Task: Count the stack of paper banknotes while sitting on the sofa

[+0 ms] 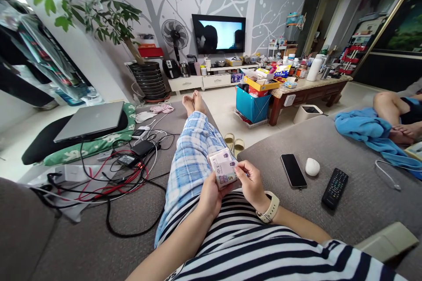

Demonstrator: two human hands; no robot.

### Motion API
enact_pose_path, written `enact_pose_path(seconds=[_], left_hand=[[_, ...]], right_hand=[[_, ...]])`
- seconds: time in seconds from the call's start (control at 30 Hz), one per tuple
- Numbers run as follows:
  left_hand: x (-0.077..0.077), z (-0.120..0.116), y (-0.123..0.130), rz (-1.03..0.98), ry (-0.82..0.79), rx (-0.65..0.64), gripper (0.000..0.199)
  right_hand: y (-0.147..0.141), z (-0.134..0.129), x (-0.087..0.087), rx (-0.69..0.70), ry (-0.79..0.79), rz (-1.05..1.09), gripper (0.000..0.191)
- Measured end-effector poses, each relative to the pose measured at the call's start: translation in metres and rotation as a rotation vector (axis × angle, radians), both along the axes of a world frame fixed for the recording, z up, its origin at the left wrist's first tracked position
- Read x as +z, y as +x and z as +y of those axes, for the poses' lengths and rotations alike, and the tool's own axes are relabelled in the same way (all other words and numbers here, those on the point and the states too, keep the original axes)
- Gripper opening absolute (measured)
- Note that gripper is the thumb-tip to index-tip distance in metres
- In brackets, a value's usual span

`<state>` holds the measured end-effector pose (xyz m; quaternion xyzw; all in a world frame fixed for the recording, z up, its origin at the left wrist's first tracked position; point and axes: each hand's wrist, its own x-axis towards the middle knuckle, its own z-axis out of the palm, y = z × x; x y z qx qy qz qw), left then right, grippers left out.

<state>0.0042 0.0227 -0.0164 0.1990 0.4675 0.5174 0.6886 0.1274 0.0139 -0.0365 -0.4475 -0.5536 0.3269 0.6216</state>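
A stack of purple-and-white banknotes (221, 167), the top one marked with a 5, is held over my lap. My left hand (211, 195) is wrapped round the lower left side of the stack from below. At its right edge, my right hand (251, 183) pinches a note between thumb and fingers; a pale watch (270, 207) is on that wrist. Beneath the notes are my blue plaid trousers (187, 158) and striped shirt (231, 228). The undersides of the notes and some left fingertips are hidden.
On the grey sofa to the right lie a phone (293, 170), a white rounded case (312, 167) and a remote (335, 188). Tangled cables (132, 184) and a laptop (90, 120) are at the left. Another person's legs (392, 109) rest at the far right.
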Motion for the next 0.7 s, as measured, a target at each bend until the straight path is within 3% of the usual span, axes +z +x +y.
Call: enact_pose_path(seconds=[0.7], left_hand=[[-0.0063,0.0016,-0.0011,0.033,0.045,-0.033,0.027]], right_hand=[[-0.0012,0.0008,-0.0027,0.017,0.034,-0.005,0.028]])
